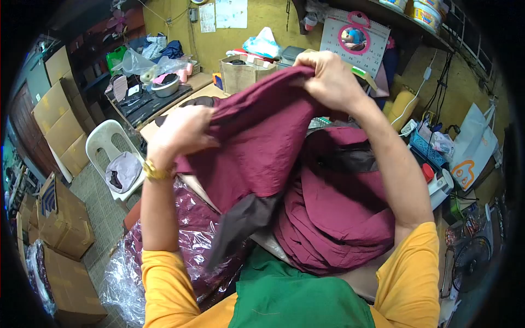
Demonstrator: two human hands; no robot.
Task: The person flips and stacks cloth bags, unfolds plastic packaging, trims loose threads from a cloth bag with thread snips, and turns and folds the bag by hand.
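Note:
A maroon cloth piece with a dark grey section, perhaps a garment (257,142), is stretched in the air before me. My left hand (183,134), wearing a gold-coloured wristwatch or bracelet (157,170), is closed on its left edge. Higher up, my right hand (331,82) grips the top right corner with fingers wrapped round the fabric. The dark grey part (240,224) hangs down blurred. Below my right forearm lies a heap of similar maroon fabric (339,218) with a dark band. Under my left forearm, clear plastic (197,229) covers more maroon cloth.
Behind the cloth stands a brown paper bag (246,74). A white plastic chair (109,139) at left holds a grey cloth. Cardboard boxes (65,224) sit on the floor. At right are a blue basket (426,147), a white bag (473,142) and a black fan (473,257).

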